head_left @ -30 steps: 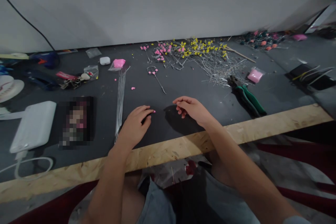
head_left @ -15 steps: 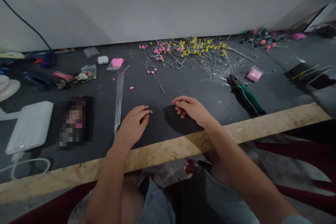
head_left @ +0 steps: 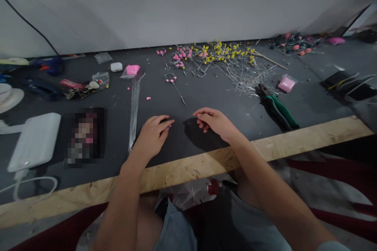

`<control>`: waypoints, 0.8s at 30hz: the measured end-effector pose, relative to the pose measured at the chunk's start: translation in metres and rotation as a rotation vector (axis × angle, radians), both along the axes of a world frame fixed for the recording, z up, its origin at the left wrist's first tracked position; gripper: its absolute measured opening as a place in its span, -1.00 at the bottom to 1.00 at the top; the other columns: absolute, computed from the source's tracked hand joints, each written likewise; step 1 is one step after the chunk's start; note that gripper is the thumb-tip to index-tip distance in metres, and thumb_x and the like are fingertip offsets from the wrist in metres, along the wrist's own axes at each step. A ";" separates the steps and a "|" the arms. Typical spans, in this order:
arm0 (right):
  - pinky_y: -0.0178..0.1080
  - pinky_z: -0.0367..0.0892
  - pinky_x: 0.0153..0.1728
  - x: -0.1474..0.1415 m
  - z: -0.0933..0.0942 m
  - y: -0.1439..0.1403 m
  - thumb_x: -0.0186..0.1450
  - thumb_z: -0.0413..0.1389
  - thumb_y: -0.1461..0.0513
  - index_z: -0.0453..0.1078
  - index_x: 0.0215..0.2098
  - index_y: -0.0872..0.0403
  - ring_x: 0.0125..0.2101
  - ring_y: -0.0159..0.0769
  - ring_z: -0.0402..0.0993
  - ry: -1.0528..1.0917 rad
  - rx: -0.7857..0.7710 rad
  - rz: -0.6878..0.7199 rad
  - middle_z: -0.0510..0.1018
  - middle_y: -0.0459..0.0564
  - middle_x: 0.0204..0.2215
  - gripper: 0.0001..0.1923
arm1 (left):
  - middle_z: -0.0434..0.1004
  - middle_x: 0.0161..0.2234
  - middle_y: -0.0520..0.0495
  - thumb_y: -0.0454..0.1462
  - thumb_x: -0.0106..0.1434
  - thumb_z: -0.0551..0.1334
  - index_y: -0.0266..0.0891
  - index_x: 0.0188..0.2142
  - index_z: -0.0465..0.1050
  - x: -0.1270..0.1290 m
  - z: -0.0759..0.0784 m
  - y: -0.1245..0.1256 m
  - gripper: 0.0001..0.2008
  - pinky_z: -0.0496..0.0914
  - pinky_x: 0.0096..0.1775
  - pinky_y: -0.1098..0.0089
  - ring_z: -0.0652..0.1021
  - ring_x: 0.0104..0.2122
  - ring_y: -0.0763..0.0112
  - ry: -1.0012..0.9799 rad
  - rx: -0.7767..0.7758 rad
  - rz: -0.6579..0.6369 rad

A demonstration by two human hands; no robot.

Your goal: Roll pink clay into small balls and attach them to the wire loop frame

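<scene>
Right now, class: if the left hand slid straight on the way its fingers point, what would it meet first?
The left hand points up and right across the mat; a tiny pink bead lies just off its fingertips, so probably that first.

A pixelated block (head_left: 85, 136) hides whatever lies left of the left hand (head_left: 153, 135), whose fingertips cover a pink bead (head_left: 170, 126) too small to make out, while the white device (head_left: 33, 141) is cut off at the left edge.
</scene>
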State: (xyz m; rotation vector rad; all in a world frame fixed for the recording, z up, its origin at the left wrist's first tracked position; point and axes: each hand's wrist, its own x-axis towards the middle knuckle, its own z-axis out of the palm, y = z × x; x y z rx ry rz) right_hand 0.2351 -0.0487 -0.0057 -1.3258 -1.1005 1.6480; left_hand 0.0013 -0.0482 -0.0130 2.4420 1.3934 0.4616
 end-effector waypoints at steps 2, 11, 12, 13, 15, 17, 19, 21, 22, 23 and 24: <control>-0.43 0.23 -0.61 0.000 -0.001 0.000 0.19 0.05 0.22 0.41 -0.29 0.10 -0.55 -0.49 0.29 0.005 0.008 0.006 0.38 -0.10 -0.52 -0.83 | 0.41 0.01 -0.13 -0.26 0.30 0.01 -0.21 -0.11 0.47 -0.001 -0.001 0.000 -0.70 0.25 0.05 0.10 0.37 0.00 0.21 -0.005 -0.006 0.006; -0.40 0.22 -0.59 0.001 0.000 -0.001 0.19 0.06 0.21 0.41 -0.28 0.09 -0.54 -0.48 0.30 0.027 0.011 0.001 0.39 -0.10 -0.51 -0.83 | 0.52 -0.11 -0.11 -0.23 0.24 0.13 -0.20 -0.25 0.49 0.001 0.002 -0.003 -0.81 0.30 0.02 0.12 0.45 -0.06 0.22 -0.109 -0.032 0.118; -0.40 0.21 -0.59 0.001 0.001 -0.002 0.19 0.06 0.22 0.41 -0.28 0.09 -0.54 -0.48 0.31 0.041 0.009 0.003 0.39 -0.11 -0.51 -0.83 | 0.53 -0.13 -0.10 -0.23 0.23 0.15 -0.19 -0.26 0.50 0.003 0.004 -0.005 -0.83 0.31 0.01 0.13 0.47 -0.08 0.23 -0.141 -0.033 0.139; -0.40 0.21 -0.58 0.001 0.002 -0.003 0.19 0.06 0.21 0.41 -0.28 0.09 -0.53 -0.48 0.31 0.060 0.004 0.008 0.39 -0.11 -0.52 -0.84 | 0.53 -0.14 -0.09 -0.22 0.22 0.17 -0.18 -0.27 0.49 0.006 0.006 -0.007 -0.84 0.32 0.00 0.15 0.48 -0.09 0.25 -0.185 -0.040 0.161; -0.39 0.22 -0.57 -0.002 0.006 -0.008 0.19 0.07 0.21 0.41 -0.28 0.08 -0.52 -0.47 0.33 0.108 -0.012 0.032 0.39 -0.12 -0.52 -0.84 | 0.54 -0.14 -0.06 -0.20 0.21 0.19 -0.15 -0.25 0.49 0.012 0.011 -0.014 -0.84 0.36 -0.04 0.20 0.49 -0.11 0.28 -0.306 -0.079 0.197; -0.39 0.23 -0.55 -0.006 0.010 -0.014 0.20 0.07 0.21 0.41 -0.27 0.08 -0.51 -0.47 0.35 0.162 -0.035 0.088 0.40 -0.11 -0.50 -0.84 | 0.54 -0.14 -0.05 -0.18 0.20 0.20 -0.13 -0.25 0.50 0.020 0.016 -0.022 -0.83 0.39 -0.08 0.25 0.50 -0.12 0.30 -0.464 -0.143 0.209; -0.38 0.25 -0.53 -0.010 0.016 -0.020 0.21 0.07 0.21 0.42 -0.27 0.09 -0.50 -0.46 0.37 0.219 -0.061 0.169 0.42 -0.10 -0.48 -0.84 | 0.53 -0.14 -0.06 -0.20 0.17 0.23 -0.13 -0.26 0.51 0.027 0.019 -0.029 -0.85 0.39 -0.07 0.28 0.50 -0.11 0.31 -0.639 -0.205 0.202; -0.38 0.26 -0.51 -0.014 0.021 -0.026 0.22 0.07 0.21 0.41 -0.28 0.09 -0.49 -0.46 0.39 0.285 -0.089 0.241 0.43 -0.10 -0.47 -0.85 | 0.53 -0.14 -0.05 -0.24 0.15 0.26 -0.13 -0.28 0.52 0.033 0.022 -0.034 -0.87 0.37 -0.03 0.30 0.49 -0.09 0.34 -0.782 -0.248 0.188; -0.38 0.27 -0.50 -0.015 0.023 -0.028 0.23 0.07 0.20 0.41 -0.30 0.10 -0.49 -0.46 0.39 0.318 -0.102 0.266 0.44 -0.10 -0.48 -0.86 | 0.52 -0.14 -0.03 -0.27 0.14 0.27 -0.12 -0.28 0.52 0.035 0.023 -0.036 -0.88 0.36 -0.02 0.32 0.49 -0.09 0.35 -0.834 -0.266 0.178; -0.38 0.27 -0.49 -0.016 0.024 -0.030 0.23 0.08 0.19 0.40 -0.32 0.10 -0.49 -0.47 0.39 0.348 -0.113 0.284 0.44 -0.10 -0.48 -0.86 | 0.52 -0.15 -0.02 -0.29 0.13 0.28 -0.10 -0.29 0.52 0.037 0.024 -0.038 -0.88 0.36 -0.02 0.33 0.48 -0.08 0.38 -0.874 -0.281 0.166; -0.38 0.27 -0.49 -0.016 0.025 -0.032 0.23 0.09 0.19 0.40 -0.33 0.10 -0.49 -0.47 0.39 0.373 -0.123 0.295 0.44 -0.10 -0.48 -0.86 | 0.52 -0.15 0.00 -0.31 0.13 0.29 -0.09 -0.30 0.53 0.038 0.025 -0.038 -0.87 0.36 -0.03 0.35 0.48 -0.09 0.40 -0.906 -0.295 0.151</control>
